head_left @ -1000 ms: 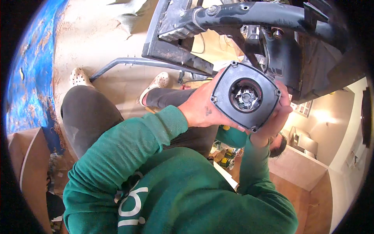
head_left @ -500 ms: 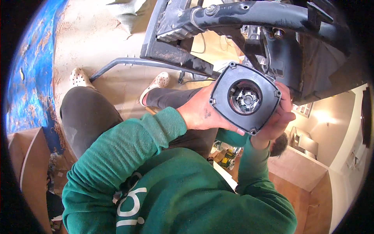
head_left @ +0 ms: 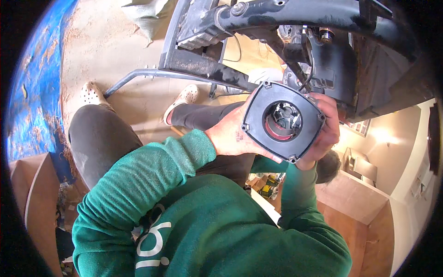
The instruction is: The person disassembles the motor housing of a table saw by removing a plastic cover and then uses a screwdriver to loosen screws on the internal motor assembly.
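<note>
Between both my hands is a dark, square-faced housing [head_left: 251, 117] with rounded sides and screw holes at its corners. Through the round hole in its face, shiny metal parts [head_left: 287, 112] and a reddish curved band [head_left: 280, 131] show. My left hand [head_left: 230, 134] is wrapped round the housing's left side, most of its fingers hidden behind it. On the opposite side, my right hand [head_left: 326, 131] grips it with bent fingers. The housing is held in the air, in front of a black metal frame [head_left: 295, 14].
A bent grey tube [head_left: 152, 73] runs low from the frame near my shoes. At the far left lies a blue sheet [head_left: 34, 92] strewn with debris. Wooden panels [head_left: 357, 198] stand at the right. Another person's dark-haired head [head_left: 328, 167] shows beyond my right forearm.
Both hands have shifted the housing slightly left and tilted it, so the reddish band inside its hole now shows more. My grip on it stays the same.
</note>
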Demonstrator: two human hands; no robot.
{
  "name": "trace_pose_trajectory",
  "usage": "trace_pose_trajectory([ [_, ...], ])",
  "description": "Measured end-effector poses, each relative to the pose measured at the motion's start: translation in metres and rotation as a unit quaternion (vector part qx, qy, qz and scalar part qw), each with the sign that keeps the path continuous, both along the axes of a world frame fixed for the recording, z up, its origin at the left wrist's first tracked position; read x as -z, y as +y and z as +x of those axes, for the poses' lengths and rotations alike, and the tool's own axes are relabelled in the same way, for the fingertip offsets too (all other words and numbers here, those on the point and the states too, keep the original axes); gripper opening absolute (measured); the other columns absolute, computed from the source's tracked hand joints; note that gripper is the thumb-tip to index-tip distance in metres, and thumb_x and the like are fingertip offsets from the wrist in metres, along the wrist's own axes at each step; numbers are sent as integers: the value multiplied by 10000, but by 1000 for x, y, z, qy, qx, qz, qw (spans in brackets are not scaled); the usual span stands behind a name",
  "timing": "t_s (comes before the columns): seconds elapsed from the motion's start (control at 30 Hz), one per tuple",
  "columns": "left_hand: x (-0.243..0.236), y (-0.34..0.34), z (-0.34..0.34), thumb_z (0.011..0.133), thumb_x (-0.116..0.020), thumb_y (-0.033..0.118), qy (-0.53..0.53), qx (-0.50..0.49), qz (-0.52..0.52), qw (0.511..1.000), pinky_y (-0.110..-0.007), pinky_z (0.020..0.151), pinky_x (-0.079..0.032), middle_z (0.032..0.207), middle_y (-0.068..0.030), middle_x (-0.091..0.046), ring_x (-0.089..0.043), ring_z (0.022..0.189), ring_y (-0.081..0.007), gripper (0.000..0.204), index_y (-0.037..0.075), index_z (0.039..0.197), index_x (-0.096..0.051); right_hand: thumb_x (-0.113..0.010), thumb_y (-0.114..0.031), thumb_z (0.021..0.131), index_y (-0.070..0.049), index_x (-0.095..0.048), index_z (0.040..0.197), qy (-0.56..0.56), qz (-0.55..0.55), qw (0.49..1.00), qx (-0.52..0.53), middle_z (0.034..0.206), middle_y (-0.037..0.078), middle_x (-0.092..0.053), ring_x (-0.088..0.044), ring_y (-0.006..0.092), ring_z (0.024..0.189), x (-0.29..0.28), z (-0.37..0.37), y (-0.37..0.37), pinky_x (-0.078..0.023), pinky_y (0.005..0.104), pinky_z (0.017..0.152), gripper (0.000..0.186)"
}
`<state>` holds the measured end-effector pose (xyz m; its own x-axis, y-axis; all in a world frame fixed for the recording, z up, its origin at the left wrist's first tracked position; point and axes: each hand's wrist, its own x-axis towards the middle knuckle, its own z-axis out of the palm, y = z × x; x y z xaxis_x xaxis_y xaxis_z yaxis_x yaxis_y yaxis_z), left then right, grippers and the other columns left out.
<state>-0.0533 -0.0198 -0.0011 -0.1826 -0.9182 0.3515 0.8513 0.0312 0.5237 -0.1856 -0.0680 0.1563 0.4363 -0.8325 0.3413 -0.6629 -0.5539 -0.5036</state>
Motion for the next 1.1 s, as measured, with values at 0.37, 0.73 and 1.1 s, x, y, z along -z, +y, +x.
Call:
trace_pose_trajectory([
  [0.37, 3, -2, -6, 639, -1041, 157, 33, 15, -22, 999, -430, 1257, -354, 1611, -93, -442, -475, 1455, -219, 1440, 83, 1699, -70, -270, -643, 1104, 51, -632, 1145, 47, -32, 997, -61, 1167, 246, -665, -660, 326, 1105, -1, -8, -1, -517, 455, 1043, 784],
  [0.73, -2, -6, 4, 578, -1070, 244, -31, -70, -58, 995, -436, 1235, -392, 1549, -163, -487, -504, 1448, -291, 1412, 102, 1672, -189, -164, -796, 1037, 33, -645, 990, 13, -54, 996, -68, 1078, 227, -698, -676, 356, 1021, -1, -10, -6, -523, 494, 964, 961],
  [1.1, -6, -6, 9, 620, -1049, 317, -88, -77, -41, 992, -461, 1217, -408, 1567, -188, -471, -513, 1437, -351, 1377, 87, 1673, -191, -71, -726, 1075, 8, -668, 1026, -25, 8, 997, -73, 1097, 238, -691, -652, 346, 1034, -1, -21, -14, -511, 502, 980, 947],
])
